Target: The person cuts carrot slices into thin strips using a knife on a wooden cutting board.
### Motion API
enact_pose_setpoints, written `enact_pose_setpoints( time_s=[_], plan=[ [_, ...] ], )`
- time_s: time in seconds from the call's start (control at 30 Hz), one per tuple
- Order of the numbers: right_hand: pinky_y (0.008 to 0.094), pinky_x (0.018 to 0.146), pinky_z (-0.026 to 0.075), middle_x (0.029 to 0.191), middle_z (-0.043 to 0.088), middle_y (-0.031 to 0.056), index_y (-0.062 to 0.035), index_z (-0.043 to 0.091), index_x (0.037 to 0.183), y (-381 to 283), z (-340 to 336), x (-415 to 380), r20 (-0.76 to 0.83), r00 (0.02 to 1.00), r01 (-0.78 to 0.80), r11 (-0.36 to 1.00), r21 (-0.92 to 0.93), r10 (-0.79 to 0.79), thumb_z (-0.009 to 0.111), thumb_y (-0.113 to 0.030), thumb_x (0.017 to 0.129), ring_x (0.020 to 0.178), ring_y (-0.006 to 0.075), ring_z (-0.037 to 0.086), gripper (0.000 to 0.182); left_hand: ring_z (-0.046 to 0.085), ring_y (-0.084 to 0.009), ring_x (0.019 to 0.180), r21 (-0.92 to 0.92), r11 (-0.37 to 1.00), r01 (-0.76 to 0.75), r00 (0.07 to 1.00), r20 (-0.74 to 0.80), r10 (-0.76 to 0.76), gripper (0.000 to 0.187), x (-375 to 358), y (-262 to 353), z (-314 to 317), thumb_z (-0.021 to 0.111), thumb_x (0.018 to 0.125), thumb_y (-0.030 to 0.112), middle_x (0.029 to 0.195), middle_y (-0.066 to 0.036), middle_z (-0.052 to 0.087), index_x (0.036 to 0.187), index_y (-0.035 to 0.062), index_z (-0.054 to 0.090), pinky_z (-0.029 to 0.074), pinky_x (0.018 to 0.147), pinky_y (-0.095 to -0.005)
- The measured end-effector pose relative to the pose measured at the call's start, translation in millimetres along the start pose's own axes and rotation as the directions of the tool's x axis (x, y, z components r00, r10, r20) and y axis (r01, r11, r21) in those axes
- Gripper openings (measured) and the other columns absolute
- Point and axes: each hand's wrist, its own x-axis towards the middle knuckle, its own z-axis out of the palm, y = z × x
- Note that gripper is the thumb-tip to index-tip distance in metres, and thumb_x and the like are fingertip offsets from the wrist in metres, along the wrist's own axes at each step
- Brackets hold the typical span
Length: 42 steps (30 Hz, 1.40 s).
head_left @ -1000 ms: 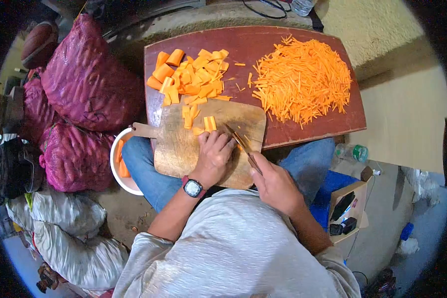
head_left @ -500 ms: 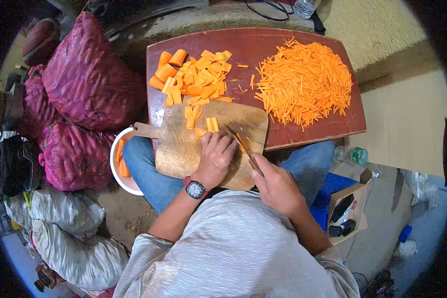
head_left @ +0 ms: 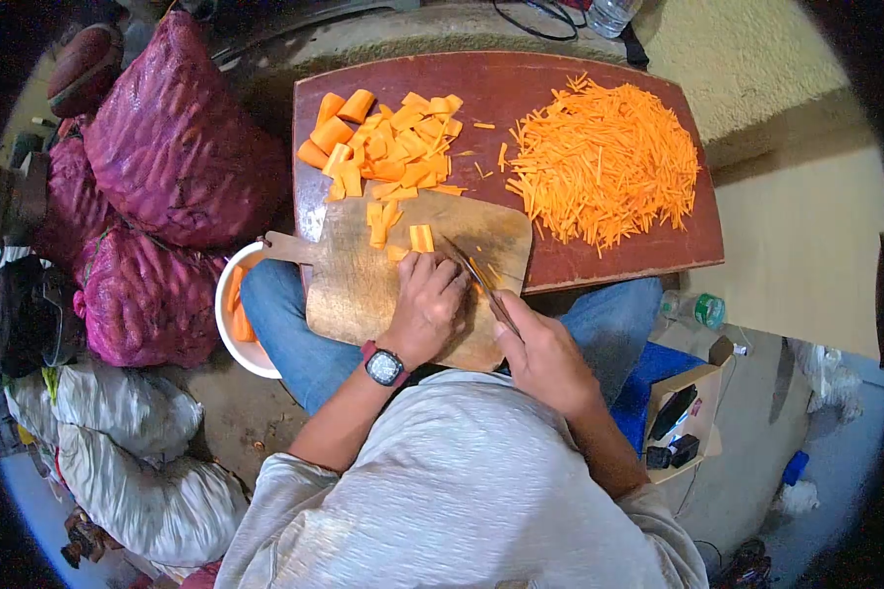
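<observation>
My right hand (head_left: 548,353) is wrapped round the handle of a knife (head_left: 483,282), its blade slanting up and left over the wooden cutting board (head_left: 354,294). Close beside the blade, my left hand (head_left: 430,302) presses curled fingers down on a carrot piece, mostly hidden beneath them. Thin orange strips lie around the blade. Just beyond my left fingertips is a flat carrot slice (head_left: 421,238), with more slices (head_left: 377,224) further left on the board. A heap of cut carrot chunks (head_left: 393,147) sits behind the board. Shredded carrot (head_left: 609,162) forms a large mound at right.
The board rests partly on a red table (head_left: 491,83) and over my lap. A white tub (head_left: 228,329) with carrots stands left of my knee. Purple net sacks (head_left: 172,147) and white sacks (head_left: 147,481) crowd the left side. An open box (head_left: 686,422) is at right.
The knife and both hands stay nearly in place, with the blade shifted slightly beside my left fingers. The whole view has moved a little.
</observation>
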Motion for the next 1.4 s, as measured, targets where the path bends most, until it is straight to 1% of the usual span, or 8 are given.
enact_pose_setpoints(
  time_s=[0.17,0.67,0.77,1.03,1.1,1.33,1.37,1.4],
  plan=[
    [0.0588,0.087,0.058,0.115,0.074,0.0315,-0.0028,0.052,0.148,-7,-3,-6,0.045,0.995,-0.087,0.996,0.000,0.087,0.061,-0.013,0.107,0.106,0.0533,0.072,0.043,0.060,-0.0366,0.113,0.015,1.000,0.023,1.000,0.018,-0.023,0.052,1,4,-5,0.085,0.064,0.012,0.108,-0.014,0.065,0.113,-0.0028,0.076,0.041,0.107,-0.0537],
    [0.0590,0.085,0.059,0.113,0.074,0.0316,-0.0010,0.054,0.145,-5,0,-4,-0.011,1.000,-0.022,1.000,0.022,0.022,0.062,-0.014,0.108,0.104,0.0526,0.073,0.040,0.059,-0.0332,0.108,0.038,0.999,0.005,1.000,0.001,-0.005,0.045,1,1,-4,0.084,0.066,0.013,0.105,-0.011,0.065,0.108,-0.0003,0.078,0.040,0.105,-0.0534],
    [0.0521,0.085,0.058,0.112,0.072,0.0334,0.0011,0.057,0.146,-5,0,1,-0.042,0.999,-0.007,1.000,-0.020,0.006,0.062,-0.011,0.108,0.105,0.0532,0.072,0.040,0.059,-0.0331,0.108,0.026,1.000,0.008,1.000,-0.009,-0.008,0.046,0,4,-2,0.084,0.065,0.013,0.105,-0.011,0.064,0.108,0.0004,0.078,0.040,0.104,-0.0532],
    [0.0474,0.086,0.059,0.113,0.075,0.0308,0.0016,0.056,0.150,3,-1,-22,-0.141,0.989,-0.033,0.998,0.050,0.040,0.061,-0.012,0.110,0.106,0.0476,0.077,0.042,0.061,-0.0326,0.102,0.024,0.999,0.033,0.996,-0.083,-0.031,0.026,2,-1,5,0.082,0.072,0.008,0.098,-0.011,0.063,0.096,0.0020,0.075,0.041,0.102,-0.0518],
    [0.0458,0.085,0.059,0.112,0.075,0.0304,0.0016,0.056,0.150,1,-1,-22,-0.112,0.993,-0.040,0.996,0.081,0.049,0.061,-0.012,0.110,0.105,0.0458,0.078,0.043,0.062,-0.0323,0.099,-0.048,0.998,0.029,0.978,-0.207,-0.038,0.017,4,-2,6,0.081,0.076,0.005,0.096,-0.011,0.064,0.092,0.0025,0.074,0.041,0.099,-0.0505],
    [0.0433,0.082,0.060,0.109,0.076,0.0294,0.0041,0.062,0.145,15,-21,-9,-0.064,0.998,-0.003,0.998,0.069,0.007,0.065,-0.012,0.108,0.102,0.0386,0.081,0.040,0.064,-0.0328,0.104,-0.054,0.986,0.155,0.949,-0.271,-0.164,0.023,5,-8,-10,0.080,0.078,0.005,0.103,-0.011,0.067,0.100,0.0055,0.076,0.039,0.099,-0.0496],
    [0.0496,0.084,0.060,0.107,0.075,0.0331,0.0044,0.065,0.137,28,-20,-3,-0.238,0.966,0.104,0.995,0.012,-0.098,0.065,-0.016,0.108,0.100,0.0503,0.076,0.036,0.063,-0.0327,0.107,-0.003,0.983,0.182,0.951,-0.255,-0.176,0.029,8,-10,-17,0.080,0.078,0.007,0.108,-0.011,0.067,0.107,0.0063,0.076,0.039,0.099,-0.0499],
    [0.0496,0.084,0.060,0.107,0.075,0.0331,0.0044,0.065,0.137,31,-28,3,-0.239,0.966,0.105,0.994,0.013,-0.099,0.065,-0.016,0.108,0.100,0.0503,0.076,0.036,0.063,-0.0325,0.111,0.046,0.977,0.206,0.952,-0.239,-0.190,0.035,11,-13,-23,0.081,0.079,0.010,0.113,-0.011,0.067,0.113,0.0070,0.076,0.039,0.100,-0.0503]
  ],
)
